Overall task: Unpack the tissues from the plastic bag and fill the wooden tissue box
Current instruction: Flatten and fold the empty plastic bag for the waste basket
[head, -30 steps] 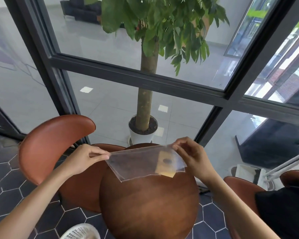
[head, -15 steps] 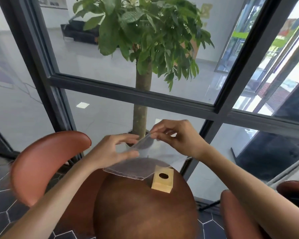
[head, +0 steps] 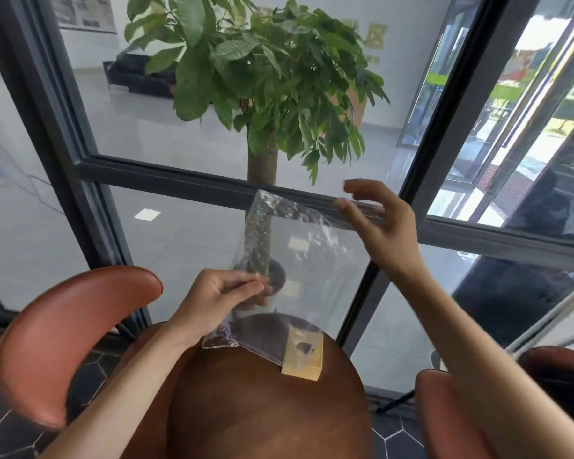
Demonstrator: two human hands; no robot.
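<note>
A clear plastic bag (head: 307,260) hangs upright in the air above the far part of the round wooden table (head: 265,402). My left hand (head: 224,298) pinches its lower left edge. My right hand (head: 380,226) touches its upper right corner with the fingers spread. The bag looks flat and see-through; I see no tissues in it. A small light wooden tissue box (head: 304,356) with a dark oval hole on top stands on the table, seen partly through the bag's bottom.
A brown leather chair (head: 70,332) stands left of the table, another brown seat (head: 444,415) at the right. Behind the table are dark-framed glass panes (head: 186,180) and a potted tree (head: 262,104) beyond them. Dark hexagon floor tiles lie below.
The bag went from lying flat and low over the table to standing upright. My right hand rose and moved right with its top edge; my left hand dropped to the lower edge. The view tilted up.
</note>
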